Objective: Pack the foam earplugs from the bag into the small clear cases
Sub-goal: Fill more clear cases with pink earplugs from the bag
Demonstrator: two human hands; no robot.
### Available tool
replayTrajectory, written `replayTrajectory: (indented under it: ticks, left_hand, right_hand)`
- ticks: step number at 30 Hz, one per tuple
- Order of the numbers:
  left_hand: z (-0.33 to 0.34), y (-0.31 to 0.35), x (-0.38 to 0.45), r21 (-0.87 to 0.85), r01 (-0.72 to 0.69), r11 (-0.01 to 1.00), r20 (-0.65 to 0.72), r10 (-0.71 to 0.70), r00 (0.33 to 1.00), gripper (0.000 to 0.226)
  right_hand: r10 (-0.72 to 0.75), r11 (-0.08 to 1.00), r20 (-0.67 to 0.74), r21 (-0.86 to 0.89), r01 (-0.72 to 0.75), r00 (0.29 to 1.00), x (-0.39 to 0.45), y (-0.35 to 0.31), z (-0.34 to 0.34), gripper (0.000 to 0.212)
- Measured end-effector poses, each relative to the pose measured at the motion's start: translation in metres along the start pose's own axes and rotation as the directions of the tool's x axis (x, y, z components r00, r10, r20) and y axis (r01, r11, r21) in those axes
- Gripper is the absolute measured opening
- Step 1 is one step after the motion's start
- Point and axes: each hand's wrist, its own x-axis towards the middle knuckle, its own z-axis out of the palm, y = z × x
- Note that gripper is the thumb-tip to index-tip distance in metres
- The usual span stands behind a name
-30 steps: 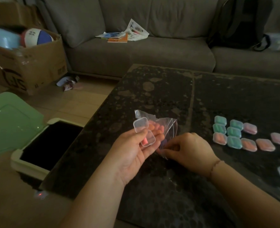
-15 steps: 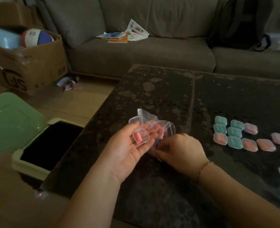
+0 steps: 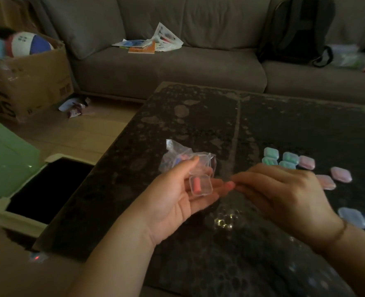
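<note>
Two hands work above our dark speckled table (image 3: 198, 116), with a grey sofa (image 3: 173, 67) behind it carrying loose papers (image 3: 149, 42) and a black backpack (image 3: 295, 31). To the left a cardboard box (image 3: 27, 82) holds a ball (image 3: 30, 42), and a green-lidded bin (image 3: 8, 159) stands open beside the table edge. Our left hand (image 3: 173, 198) lies palm up, fingers curled lightly round an open clear case (image 3: 200, 185), thumb resting on its raised lid; behind the case the same fingers hold the crumpled plastic bag (image 3: 181, 157), in which a few earplugs show dimly. One pink earplug (image 3: 197, 185) lies inside the case. Our right hand (image 3: 284, 194) is just beside the left fingertips, its thumb and forefinger pinching a second pink earplug (image 3: 229, 185), close to the case but outside it. Filled cases sit on the table to the right: teal cases (image 3: 271, 153) in a cluster, pink cases (image 3: 341, 174) next to them, partly hidden by the right hand. Nearer us, at the right edge, lie empty clear cases (image 3: 351, 217)
</note>
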Motion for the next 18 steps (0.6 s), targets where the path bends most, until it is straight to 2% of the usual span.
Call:
replayTrajectory:
  ticks: [3, 8, 12, 15, 18]
  left_hand:
    - [0.011, -0.007, 0.004, 0.051, 0.073, 0.996, 0.113, -0.078, 0.991, 0.054]
    - [0.024, -0.020, 0.013, 0.076, 0.172, 0.982, 0.268, -0.187, 0.945, 0.061]
    - [0.030, -0.027, 0.018, 0.089, 0.210, 0.974, 0.301, -0.227, 0.926, 0.057]
    - [0.031, -0.032, 0.021, 0.100, 0.243, 0.965, 0.324, -0.262, 0.909, 0.059]
    - [0.035, -0.036, 0.022, 0.103, 0.250, 0.963, 0.341, -0.270, 0.900, 0.049]
  right_hand:
    - [-0.135, 0.989, -0.025, -0.061, 0.134, 0.990, -0.003, 0.006, -0.016, 0.020]
    - [-0.203, 0.973, 0.067, -0.097, 0.209, 0.977, -0.016, 0.009, -0.020, 0.022]
    - [-0.197, 0.973, 0.098, -0.104, 0.207, 0.975, -0.021, 0.011, -0.026, 0.031]
    - [-0.189, 0.974, 0.072, -0.115, 0.196, 0.979, -0.021, 0.011, -0.027, 0.027]
    - [-0.193, 0.969, 0.059, -0.143, 0.200, 0.979, -0.020, 0.012, -0.026, 0.025]
